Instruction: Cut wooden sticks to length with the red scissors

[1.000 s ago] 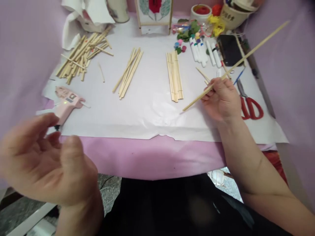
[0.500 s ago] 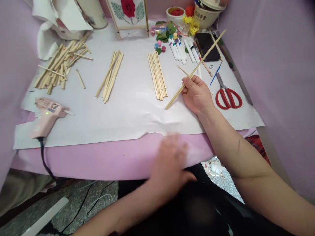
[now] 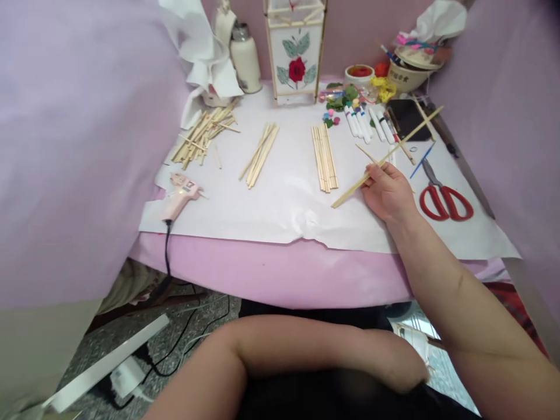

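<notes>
My right hand (image 3: pixel 389 189) is closed around a long thin wooden stick (image 3: pixel 420 126), which slants up to the right above the white paper. A thinner, shorter stick (image 3: pixel 364 151) pokes out from the same grip. My left hand (image 3: pixel 409 364) is low over my lap, crossing toward the right below the table edge; its fingers are hidden. Left of my right hand lies a neat row of sticks (image 3: pixel 324 157), and farther left a smaller bunch (image 3: pixel 260 154). Red-handled scissors (image 3: pixel 444 201) rest to the right of my right hand.
A pink glue gun (image 3: pixel 180 195) and a heap of short sticks (image 3: pixel 203 134) lie at left. At the back stand a rose-painted lantern (image 3: pixel 295 55) and a cream bottle (image 3: pixel 245 61). White markers (image 3: pixel 359 123), a phone (image 3: pixel 408 118) and a paper bowl (image 3: pixel 406 76) are at right.
My left hand has moved right and down, off the table edge toward my right side. The view has shifted, showing more of the lantern. My right hand still grips the sticks.
</notes>
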